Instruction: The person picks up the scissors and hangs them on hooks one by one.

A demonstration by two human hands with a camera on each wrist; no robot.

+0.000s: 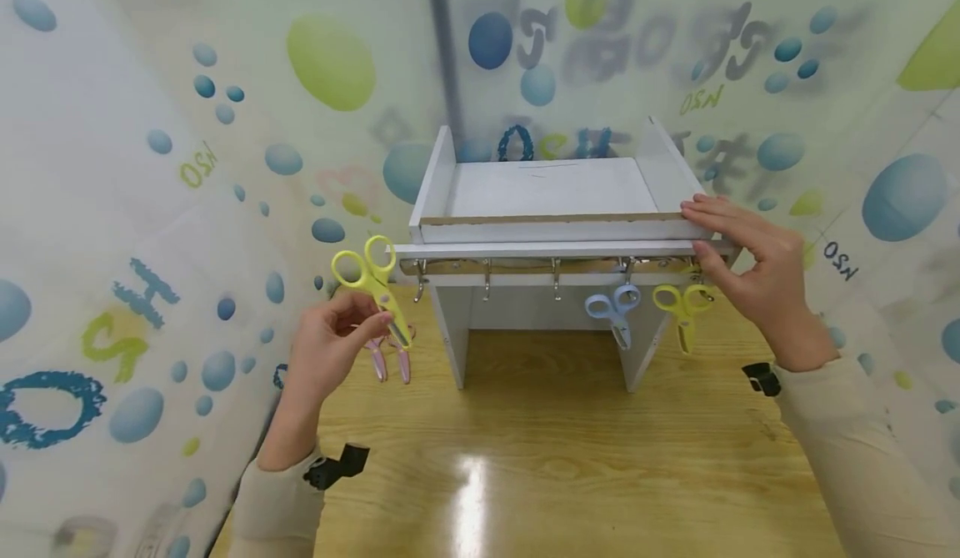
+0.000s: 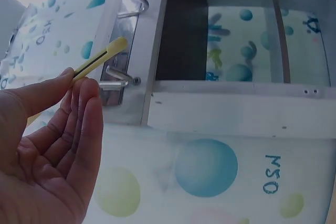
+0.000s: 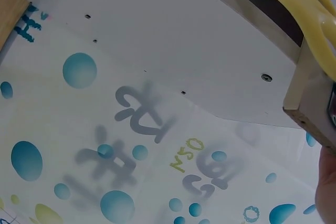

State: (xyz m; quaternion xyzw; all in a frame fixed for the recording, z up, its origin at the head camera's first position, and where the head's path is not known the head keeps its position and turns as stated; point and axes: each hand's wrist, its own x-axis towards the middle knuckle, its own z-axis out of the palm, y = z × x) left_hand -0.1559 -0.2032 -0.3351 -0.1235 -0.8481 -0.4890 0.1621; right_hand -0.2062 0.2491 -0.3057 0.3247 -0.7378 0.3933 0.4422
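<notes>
Site: booth-like enclosure | patterned sheet walls point(image 1: 247, 166) | wood-grain surface point(image 1: 555, 458)

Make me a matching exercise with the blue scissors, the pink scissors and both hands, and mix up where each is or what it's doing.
Things:
1. Blue scissors
2. Pink scissors
3. Left hand
4. Right hand

Places and states:
A. touching the white rack
B. hanging from a hook
C. pinching yellow scissors
D. on the wooden table

Pairs: 1-B, 2-D, 3-C, 4-A
</notes>
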